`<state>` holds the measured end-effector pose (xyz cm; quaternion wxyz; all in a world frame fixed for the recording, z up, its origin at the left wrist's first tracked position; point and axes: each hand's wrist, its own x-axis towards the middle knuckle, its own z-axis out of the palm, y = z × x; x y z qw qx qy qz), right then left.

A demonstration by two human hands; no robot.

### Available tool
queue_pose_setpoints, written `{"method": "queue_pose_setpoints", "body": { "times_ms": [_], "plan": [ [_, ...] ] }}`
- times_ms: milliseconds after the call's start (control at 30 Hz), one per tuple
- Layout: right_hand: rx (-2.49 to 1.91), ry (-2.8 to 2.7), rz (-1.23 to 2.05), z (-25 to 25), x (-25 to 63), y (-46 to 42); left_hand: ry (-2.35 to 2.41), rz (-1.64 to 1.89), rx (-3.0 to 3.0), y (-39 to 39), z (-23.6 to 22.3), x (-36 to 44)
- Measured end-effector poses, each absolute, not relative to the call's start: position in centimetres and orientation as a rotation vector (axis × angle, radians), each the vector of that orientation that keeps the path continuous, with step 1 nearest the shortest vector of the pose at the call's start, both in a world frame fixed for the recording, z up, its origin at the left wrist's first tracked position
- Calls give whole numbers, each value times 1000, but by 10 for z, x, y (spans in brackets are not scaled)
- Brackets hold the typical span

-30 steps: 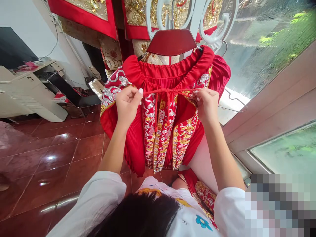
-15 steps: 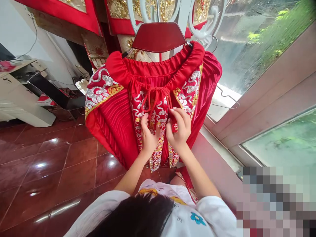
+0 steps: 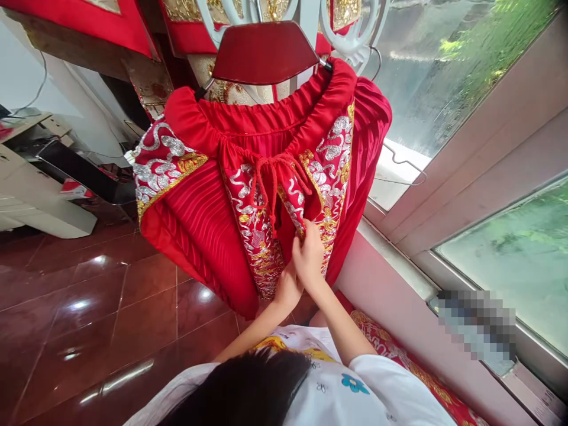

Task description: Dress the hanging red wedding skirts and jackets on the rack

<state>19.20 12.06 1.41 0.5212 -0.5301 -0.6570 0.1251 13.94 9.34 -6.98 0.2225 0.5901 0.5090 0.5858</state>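
A red pleated skirt (image 3: 195, 219) with silver and gold embroidery hangs before me from a red-boarded hanger (image 3: 266, 53). Its gathered red waistband carries a red drawstring (image 3: 261, 189) tied at the front. My right hand (image 3: 309, 254) is closed, pinching the edge of a narrow embroidered panel (image 3: 293, 201) below the tie. Close against it, slightly lower and to the left, is my left hand (image 3: 288, 290), its fingers mostly hidden by the right hand and the cloth. A wider embroidered panel (image 3: 260, 248) hangs just left of both hands.
Other red and gold garments (image 3: 186, 41) hang behind, by a white scrolled metal rack (image 3: 326, 38). Windows in metal frames (image 3: 461, 154) line the right. A white desk (image 3: 44, 195) stands at left on glossy red floor tiles (image 3: 146, 302). Red patterned cloth (image 3: 390, 349) lies low at right.
My hands, apart on the front panels before, have come together lower down. The right one has gripped the narrow panel's edge, folding it. In view, the skirt has shifted slightly left.
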Motion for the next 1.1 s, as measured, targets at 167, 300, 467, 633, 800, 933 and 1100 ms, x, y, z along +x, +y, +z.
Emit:
{"method": "queue_pose_setpoints", "body": {
  "times_ms": [167,300,467,633,800,933,1100],
  "plan": [
    [-1085,-1383,757,14,215,133,1440,1585,1724,81,-72,130],
    [-1023,-1325,841,24,232,136,1633,1753,1602,92,-62,115],
    [-1038,-1238,770,35,248,138,1830,1744,1534,117,-49,100],
    [-1130,-1170,619,42,254,134,2022,1740,1496,144,-43,84],
    [-1139,-1158,631,53,258,127,2061,1743,1565,149,-39,90],
    [-962,-1141,967,58,264,127,1996,1795,1574,156,-33,103],
    [-961,-1194,974,58,271,128,1849,1761,1420,169,-20,89]
  ]
}}
